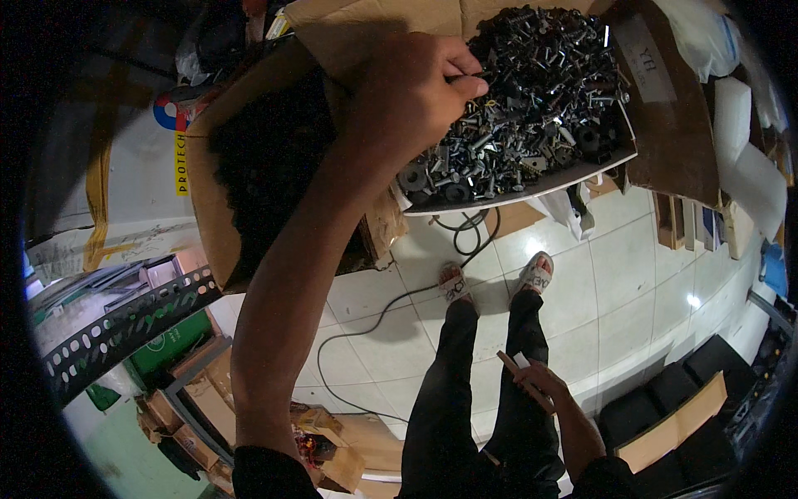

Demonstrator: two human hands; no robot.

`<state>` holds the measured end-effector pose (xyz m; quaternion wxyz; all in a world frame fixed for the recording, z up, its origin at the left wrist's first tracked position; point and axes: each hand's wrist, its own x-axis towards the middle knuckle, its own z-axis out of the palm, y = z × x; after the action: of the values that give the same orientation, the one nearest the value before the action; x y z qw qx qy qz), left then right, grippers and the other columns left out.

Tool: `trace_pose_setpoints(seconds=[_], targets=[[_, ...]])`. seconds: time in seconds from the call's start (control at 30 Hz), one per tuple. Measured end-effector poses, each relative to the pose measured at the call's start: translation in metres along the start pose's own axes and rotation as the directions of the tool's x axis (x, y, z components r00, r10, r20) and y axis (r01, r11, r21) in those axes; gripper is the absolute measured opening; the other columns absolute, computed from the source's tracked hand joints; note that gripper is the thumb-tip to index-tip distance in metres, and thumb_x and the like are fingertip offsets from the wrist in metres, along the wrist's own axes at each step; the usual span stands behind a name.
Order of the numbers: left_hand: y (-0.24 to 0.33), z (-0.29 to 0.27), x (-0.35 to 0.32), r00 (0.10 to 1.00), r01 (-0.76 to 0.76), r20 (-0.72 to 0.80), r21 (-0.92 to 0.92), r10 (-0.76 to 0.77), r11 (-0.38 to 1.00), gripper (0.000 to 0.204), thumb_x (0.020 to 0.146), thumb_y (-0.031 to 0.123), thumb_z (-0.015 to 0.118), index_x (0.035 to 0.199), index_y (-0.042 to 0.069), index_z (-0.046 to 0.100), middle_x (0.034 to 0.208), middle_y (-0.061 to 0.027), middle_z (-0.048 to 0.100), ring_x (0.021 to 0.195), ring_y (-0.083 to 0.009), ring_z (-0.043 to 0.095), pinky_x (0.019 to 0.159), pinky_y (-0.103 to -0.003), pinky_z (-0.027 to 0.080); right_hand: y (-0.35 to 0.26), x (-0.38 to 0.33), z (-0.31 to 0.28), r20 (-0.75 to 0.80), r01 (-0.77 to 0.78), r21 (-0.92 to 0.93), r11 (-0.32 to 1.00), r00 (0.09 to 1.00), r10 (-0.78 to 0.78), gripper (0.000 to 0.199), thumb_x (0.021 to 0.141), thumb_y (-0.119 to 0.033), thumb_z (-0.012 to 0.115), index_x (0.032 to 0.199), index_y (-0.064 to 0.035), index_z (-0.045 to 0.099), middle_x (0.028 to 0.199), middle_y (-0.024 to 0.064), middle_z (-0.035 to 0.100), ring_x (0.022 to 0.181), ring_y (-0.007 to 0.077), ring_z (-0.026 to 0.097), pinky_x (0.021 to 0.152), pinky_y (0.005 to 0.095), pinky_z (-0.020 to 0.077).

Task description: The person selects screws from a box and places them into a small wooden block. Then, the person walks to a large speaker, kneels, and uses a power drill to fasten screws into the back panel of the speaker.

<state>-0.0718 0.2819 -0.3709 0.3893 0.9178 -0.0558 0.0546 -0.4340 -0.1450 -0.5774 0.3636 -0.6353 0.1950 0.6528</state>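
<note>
Left hand is raised over the near-left part of a white tray heaped with dark and bright bolts, nuts and washers, fingers pinched narrowly on 1 small dark fastener whose long axis runs roughly left-right, free end toward the pile. Right hand hangs low beside the person's dark trousers, closed on a thin brown stick lying diagonally, upper end toward upper left. A brown cardboard box of dark parts sits just left of the tray.
</note>
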Motion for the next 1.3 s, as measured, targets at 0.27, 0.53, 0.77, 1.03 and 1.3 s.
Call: trace_pose_setpoints(seconds=[0.27,0.53,0.77,1.03,1.3], targets=[[-0.005,-0.001,-0.003,0.999,0.012,-0.043,0.131,-0.006,0.991,0.019,0.078,0.016,0.072,0.088,0.001,0.066,0.077,-0.0116,0.068,0.071,-0.0208,0.067,0.064,-0.031,0.051,-0.005,-0.011,0.002,-0.002,0.025,0.215,0.976,1.000,-0.026,0.036,0.067,-0.025,0.071,0.092,-0.0017,0.059,0.076,0.0091,0.062,0.063,0.0184,0.060,0.058,0.0338,0.0495],[-0.011,0.004,-0.004,0.985,-0.027,-0.161,0.229,0.065,0.973,0.023,0.075,0.021,0.074,0.089,0.005,0.068,0.076,-0.0099,0.068,0.065,-0.0208,0.065,0.061,-0.034,0.051,0.022,-0.005,0.004,-0.084,0.249,0.296,0.922,0.968,-0.235,0.041,0.066,-0.025,0.071,0.096,0.0006,0.059,0.078,0.0097,0.063,0.065,0.0189,0.061,0.059,0.0333,0.0494],[0.005,-0.001,-0.005,0.996,0.003,0.083,0.163,-0.017,0.987,0.020,0.073,0.021,0.076,0.086,0.007,0.071,0.071,-0.0066,0.067,0.055,-0.0141,0.056,0.052,-0.029,0.044,0.022,0.002,0.008,-0.054,0.251,0.493,0.833,0.964,-0.259,0.038,0.069,-0.023,0.069,0.097,0.0008,0.059,0.078,0.0088,0.064,0.066,0.0178,0.061,0.060,0.0329,0.0495],[0.000,0.001,-0.012,0.926,-0.149,0.360,0.075,0.113,0.986,0.021,0.069,0.016,0.077,0.088,0.009,0.070,0.065,-0.0045,0.059,0.056,-0.0131,0.053,0.051,-0.029,0.041,0.009,0.003,0.013,-0.113,0.411,0.379,0.829,0.910,-0.399,0.037,0.070,-0.025,0.068,0.094,0.0011,0.060,0.076,0.0087,0.063,0.068,0.0184,0.062,0.062,0.0346,0.0502],[-0.002,-0.002,-0.005,0.995,-0.098,0.007,0.272,0.100,0.957,0.018,0.070,0.018,0.076,0.086,0.013,0.070,0.065,-0.0044,0.057,0.060,-0.0157,0.055,0.055,-0.030,0.043,0.016,0.021,0.008,-0.033,0.202,0.229,0.952,0.979,-0.200,0.040,0.069,-0.028,0.070,0.093,0.0012,0.060,0.077,0.0109,0.065,0.065,0.0187,0.062,0.059,0.0334,0.0502]])
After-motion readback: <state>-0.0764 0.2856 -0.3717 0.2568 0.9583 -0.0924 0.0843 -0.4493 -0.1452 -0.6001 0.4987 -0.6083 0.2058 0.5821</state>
